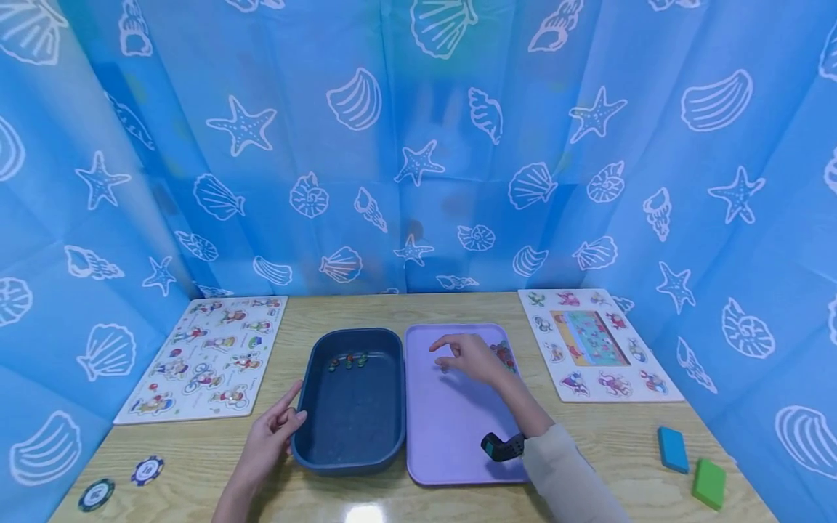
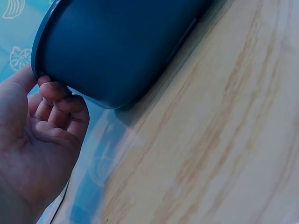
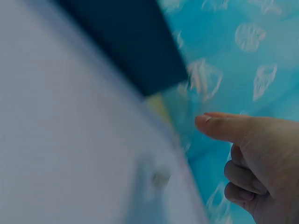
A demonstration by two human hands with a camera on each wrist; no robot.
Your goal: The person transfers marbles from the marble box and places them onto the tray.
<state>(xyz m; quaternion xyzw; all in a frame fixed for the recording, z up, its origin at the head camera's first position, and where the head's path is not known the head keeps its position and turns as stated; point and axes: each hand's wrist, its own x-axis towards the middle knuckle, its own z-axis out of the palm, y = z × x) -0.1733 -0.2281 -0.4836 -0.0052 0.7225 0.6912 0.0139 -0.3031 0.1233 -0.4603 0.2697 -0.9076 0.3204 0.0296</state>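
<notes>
My left hand (image 1: 268, 436) grips the left rim of a dark blue basin (image 1: 349, 436), the thumb over the edge and the fingers outside it. In the left wrist view, that hand (image 2: 46, 121) is at the basin wall (image 2: 112, 51). Several small red and green marbles (image 1: 349, 361) lie toward the far end inside the basin. My right hand (image 1: 467, 357) hovers over a lilac tray (image 1: 451, 443), index finger and thumb apart, other fingers curled. A small blurred greenish piece (image 3: 161, 178) shows against the tray. More marbles (image 1: 503, 354) are heaped in the tray's far right corner, partly behind the hand.
A peg puzzle board (image 1: 209, 356) lies left of the basin, another puzzle board (image 1: 598, 345) right of the tray. Two poker chips (image 1: 147, 471) are at the near left. Blue (image 1: 672, 449) and green blocks (image 1: 709, 483) lie near right. A shell-print curtain (image 1: 405, 145) encloses the wooden table.
</notes>
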